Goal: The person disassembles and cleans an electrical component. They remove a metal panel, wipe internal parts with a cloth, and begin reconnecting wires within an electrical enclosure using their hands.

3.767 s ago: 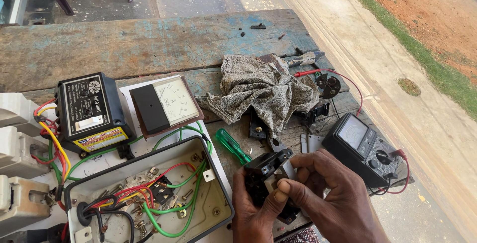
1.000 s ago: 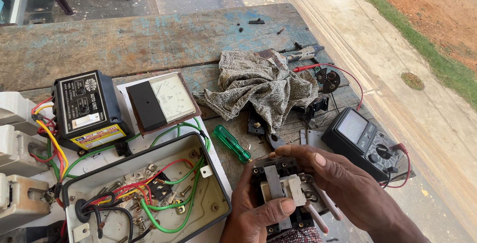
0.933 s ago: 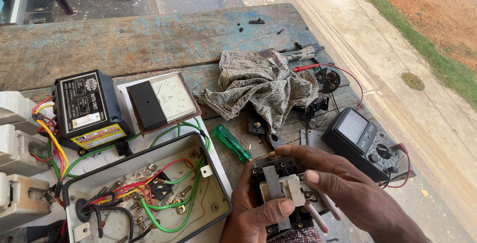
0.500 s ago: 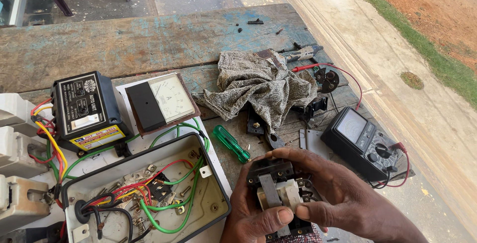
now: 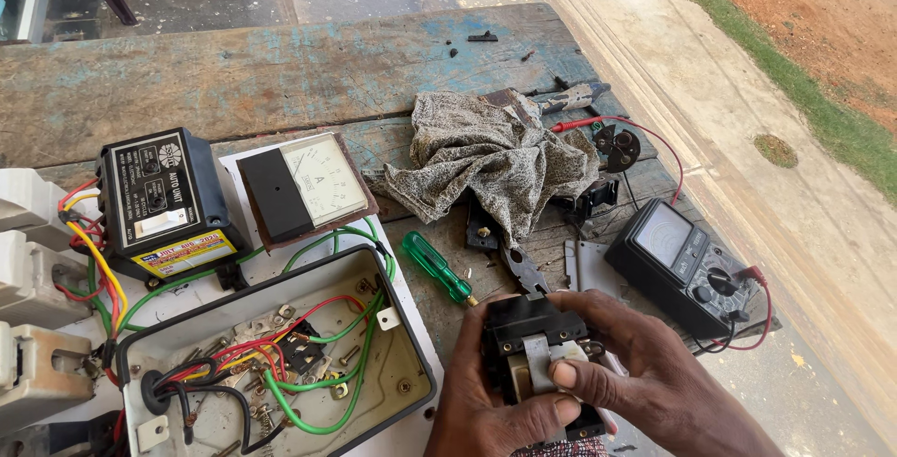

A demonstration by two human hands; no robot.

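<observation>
Gripping a black switch block (image 5: 534, 349) at the bench's near edge, left hand (image 5: 491, 410) and right hand (image 5: 654, 378) both closed around it; opened enclosure (image 5: 271, 364) left unassembled, wiring exposed

two hands (image 5: 523, 401) on one black switch block (image 5: 534, 345), one green screwdriver (image 5: 435, 267), one multimeter (image 5: 682, 265), one ammeter (image 5: 306, 188), one rag (image 5: 491, 160), one open wiring box (image 5: 280, 359)

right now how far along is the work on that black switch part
Done: the grey box lies open, wires exposed. In hand: both hands, left hand and right hand, grip the black component. Left: it is not yet in the box; the screwdriver lies unused.
</observation>
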